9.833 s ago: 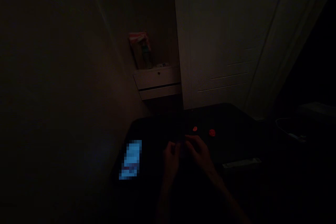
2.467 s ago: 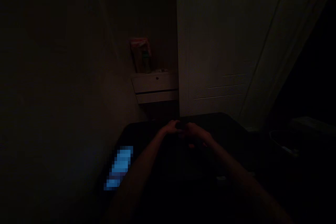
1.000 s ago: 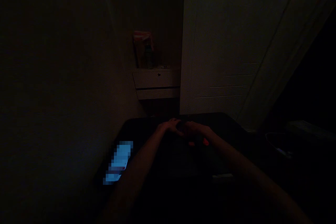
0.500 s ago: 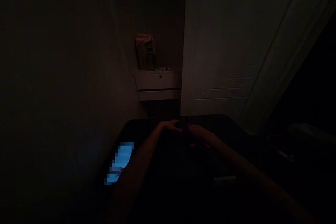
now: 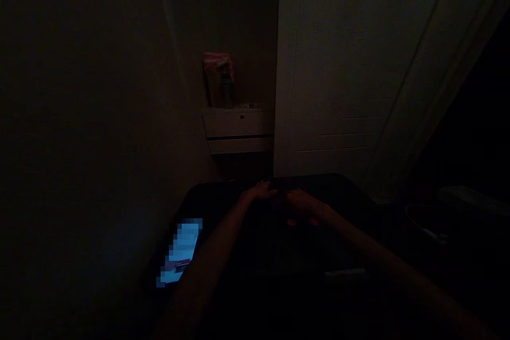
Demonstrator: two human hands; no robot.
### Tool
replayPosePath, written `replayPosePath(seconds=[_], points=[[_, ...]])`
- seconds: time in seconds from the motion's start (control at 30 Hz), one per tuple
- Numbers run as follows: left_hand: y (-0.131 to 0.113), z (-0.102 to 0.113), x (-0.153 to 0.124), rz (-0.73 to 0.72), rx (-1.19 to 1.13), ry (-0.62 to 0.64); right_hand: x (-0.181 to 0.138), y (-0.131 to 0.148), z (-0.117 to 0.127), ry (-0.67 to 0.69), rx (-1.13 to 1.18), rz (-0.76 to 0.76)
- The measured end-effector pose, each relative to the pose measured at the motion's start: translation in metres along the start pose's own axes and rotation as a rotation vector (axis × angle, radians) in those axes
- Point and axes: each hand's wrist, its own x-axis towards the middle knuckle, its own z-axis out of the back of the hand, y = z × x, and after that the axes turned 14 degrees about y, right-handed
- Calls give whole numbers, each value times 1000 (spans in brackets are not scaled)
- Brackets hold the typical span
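Observation:
The scene is very dark. My left hand lies on the far part of a dark table, fingers spread apart, with nothing visible in its grip. Just to its right, my right hand is closed in a loose fist. Whatever it holds, if anything, is lost in the dark. Under and beside the right wrist show two small red shapes, too dim to name. Beyond the left forearm glows a lit screen, partly blurred out, at the table's left side.
A pale thin object lies near the right forearm. Behind the table stand a drawer unit, bearing a red-and-white topped bag and a bottle, and a pale panel. A looped cable lies at the right.
My left hand's fingers have spread and show more clearly. My right hand stays near the same spot, closed. The view has shifted slightly.

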Motion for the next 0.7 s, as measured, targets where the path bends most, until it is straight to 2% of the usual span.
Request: replayPosePath(seconds=[0.17, 0.33, 0.5, 0.7], points=[[-31, -27, 20, -13, 71, -137, 3, -21, 7, -211, 99, -188], [-59, -56, 37, -59, 171, -169, 18, -9, 2, -286, 166, -190], [-57, -77, 33, -96, 274, -215, 28, 10, -9, -304, 201, -177], [-53, -81, 36, -130, 344, -285, 30, 17, -14, -300, 226, -196]])
